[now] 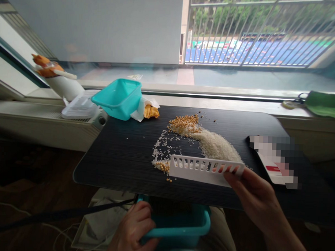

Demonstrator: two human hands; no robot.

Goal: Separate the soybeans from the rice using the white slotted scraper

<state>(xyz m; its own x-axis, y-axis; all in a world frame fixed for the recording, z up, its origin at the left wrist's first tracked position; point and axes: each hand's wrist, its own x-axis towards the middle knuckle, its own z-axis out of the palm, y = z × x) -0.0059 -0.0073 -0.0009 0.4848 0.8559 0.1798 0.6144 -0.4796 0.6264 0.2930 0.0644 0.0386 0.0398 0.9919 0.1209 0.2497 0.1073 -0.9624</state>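
My right hand (254, 196) grips the right end of a white slotted plastic panel (204, 170), held upright on the black table (122, 157). Just behind the panel lies a heap of white rice (216, 144), with yellow beans (185, 123) piled at its far end and a few more beans (162, 166) at the panel's left tip. Below the table's front edge, my left hand (133, 230) is closed on the rim of a teal plastic basket (180, 228).
A second teal basket (119, 98) sits tilted at the table's back left, beside a clear lidded box (80, 107) and a white wrapper with something yellow (149, 109). A blurred card (276, 158) lies at the right. A green item (324, 104) rests on the windowsill.
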